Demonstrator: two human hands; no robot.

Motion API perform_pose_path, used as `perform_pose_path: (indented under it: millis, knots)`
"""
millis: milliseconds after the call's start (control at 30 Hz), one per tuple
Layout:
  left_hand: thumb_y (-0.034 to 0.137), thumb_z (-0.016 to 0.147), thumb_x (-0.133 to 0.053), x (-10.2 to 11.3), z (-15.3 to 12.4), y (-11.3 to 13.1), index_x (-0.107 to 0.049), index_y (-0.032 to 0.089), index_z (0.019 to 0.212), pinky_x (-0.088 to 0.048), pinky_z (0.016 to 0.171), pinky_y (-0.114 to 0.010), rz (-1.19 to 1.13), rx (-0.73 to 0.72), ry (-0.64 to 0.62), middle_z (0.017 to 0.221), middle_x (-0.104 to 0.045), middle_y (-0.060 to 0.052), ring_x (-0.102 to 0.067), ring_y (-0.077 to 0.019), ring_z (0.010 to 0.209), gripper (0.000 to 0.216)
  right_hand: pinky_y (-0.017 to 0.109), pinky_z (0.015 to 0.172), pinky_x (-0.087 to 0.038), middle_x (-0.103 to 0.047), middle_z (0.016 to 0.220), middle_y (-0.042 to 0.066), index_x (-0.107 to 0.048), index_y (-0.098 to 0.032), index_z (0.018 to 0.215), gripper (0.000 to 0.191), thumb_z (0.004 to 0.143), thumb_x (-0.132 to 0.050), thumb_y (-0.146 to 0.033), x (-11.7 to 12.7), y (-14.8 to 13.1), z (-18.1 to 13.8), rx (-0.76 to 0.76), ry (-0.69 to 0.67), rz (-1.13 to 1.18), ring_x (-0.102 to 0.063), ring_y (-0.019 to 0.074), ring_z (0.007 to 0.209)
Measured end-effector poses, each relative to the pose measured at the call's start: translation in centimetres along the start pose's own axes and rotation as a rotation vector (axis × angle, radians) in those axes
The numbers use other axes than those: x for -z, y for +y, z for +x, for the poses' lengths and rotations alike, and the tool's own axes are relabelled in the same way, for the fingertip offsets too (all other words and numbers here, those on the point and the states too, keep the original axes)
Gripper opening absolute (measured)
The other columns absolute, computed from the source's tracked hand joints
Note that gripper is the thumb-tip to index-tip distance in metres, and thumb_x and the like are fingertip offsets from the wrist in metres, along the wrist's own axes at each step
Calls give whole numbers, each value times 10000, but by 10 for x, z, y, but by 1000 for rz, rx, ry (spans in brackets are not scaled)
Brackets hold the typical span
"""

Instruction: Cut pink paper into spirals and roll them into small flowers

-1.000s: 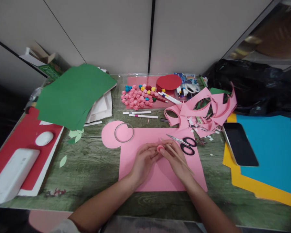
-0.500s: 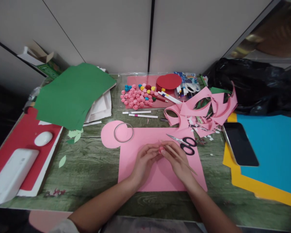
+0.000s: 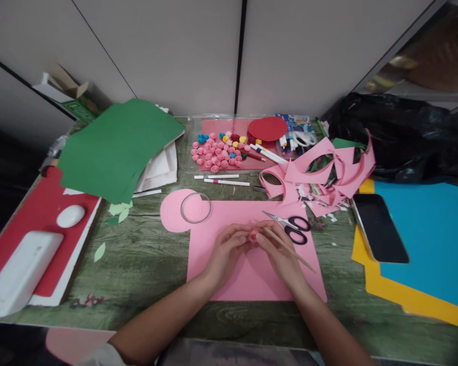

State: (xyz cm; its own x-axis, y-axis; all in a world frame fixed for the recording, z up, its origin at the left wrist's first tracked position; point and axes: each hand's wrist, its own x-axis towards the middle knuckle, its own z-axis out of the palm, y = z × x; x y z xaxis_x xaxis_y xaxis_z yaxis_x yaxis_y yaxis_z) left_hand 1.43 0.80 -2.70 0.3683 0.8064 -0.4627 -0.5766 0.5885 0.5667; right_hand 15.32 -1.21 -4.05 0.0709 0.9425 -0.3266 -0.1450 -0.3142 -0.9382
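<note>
A small pink paper rose (image 3: 253, 236) is pinched between the fingertips of my left hand (image 3: 229, 249) and my right hand (image 3: 278, 250). A thin wooden stick (image 3: 295, 254) also lies in my right hand, slanting down to the right across it. Both hands are closed and meet just above a pink paper sheet (image 3: 206, 254). Black-handled scissors (image 3: 295, 230) rest on the sheet's upper right, close to my right hand. To the upper left, a metal ring (image 3: 181, 209) overlaps a round pink paper piece (image 3: 170, 216) and the sheet.
Behind is a clear plastic tray (image 3: 193, 124) of paper roses (image 3: 216, 152). Pink paper offcuts (image 3: 309, 170) and a phone (image 3: 381, 227) lie right. Green sheets (image 3: 114, 147) stand left, above a white device (image 3: 25, 272). Markers (image 3: 227, 182) lie before the tray.
My fingers have shifted slightly around the rose, which now shows more of its face. The stick's lower end has swung a little to the right. The whole view has drifted slightly.
</note>
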Motion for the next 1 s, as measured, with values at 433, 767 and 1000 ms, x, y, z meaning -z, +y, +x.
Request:
perform_pose_path:
  millis: [433, 767, 1000]
  knots:
    - [63, 667, -642, -1, 1, 5, -677, 140, 861, -402, 850, -285, 114, -6, -53, 908, -705, -54, -613, -152, 839, 212, 270, 697, -455, -618, 847, 3, -577, -230, 899, 197, 737, -670, -291, 3, -1, 1, 15, -9, 14, -580, 156, 771]
    - [79, 646, -716, 2, 3, 2, -652, 159, 916, -432, 869, -302, 191, -21, -19, 963, -701, -56, -621, -162, 908, 288, 300, 741, -457, -628, 847, 9, -574, -233, 867, 154, 761, -645, -320, 2, -7, 2, 47, 11, -49, -600, 178, 803]
    - [156, 720, -684, 3, 4, 0, -658, 146, 911, -439, 839, -274, 241, -24, -24, 893, -703, -58, -624, -132, 829, 193, 270, 711, -466, -603, 874, 1, -578, -243, 895, 175, 752, -654, -310, 3, -2, 0, 44, 5, -16, -587, 167, 823]
